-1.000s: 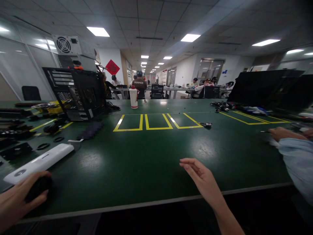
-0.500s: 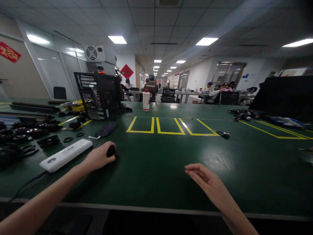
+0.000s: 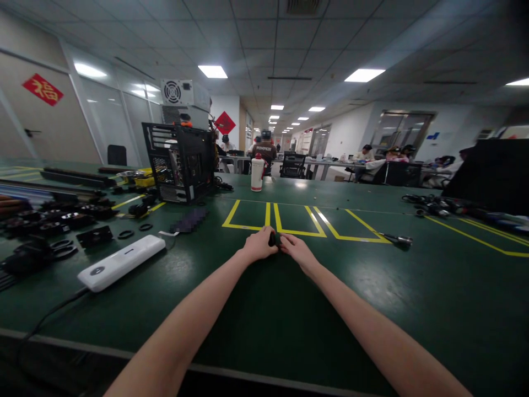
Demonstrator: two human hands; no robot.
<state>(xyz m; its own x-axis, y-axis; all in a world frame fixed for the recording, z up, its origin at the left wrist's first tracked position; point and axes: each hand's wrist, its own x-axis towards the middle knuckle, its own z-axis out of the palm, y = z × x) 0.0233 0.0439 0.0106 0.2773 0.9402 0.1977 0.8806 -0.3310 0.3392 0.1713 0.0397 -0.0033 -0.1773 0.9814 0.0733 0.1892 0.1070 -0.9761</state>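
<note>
Both arms reach out over the green table [image 3: 185,309], and the hands meet near its middle. My left hand [image 3: 259,246] is closed around a small black object [image 3: 273,239], which shows between its fingers. From the right, my right hand [image 3: 298,251] has its fingertips at the same black object, with the fingers held together. Just beyond the hands lie yellow tape outlines [image 3: 300,233]. The black object's shape is mostly hidden by the fingers.
On the left are a white power strip [image 3: 124,262], a dark phone-like item [image 3: 188,221], black rings [image 3: 126,234] and an open computer case [image 3: 182,162]. A white cup [image 3: 257,173] stands farther back. A metal-tipped cable [image 3: 400,240] lies right. People sit beyond.
My left hand has moved right and forward with the black object. My right hand has moved left and forward to meet it. The camera view has turned slightly left.
</note>
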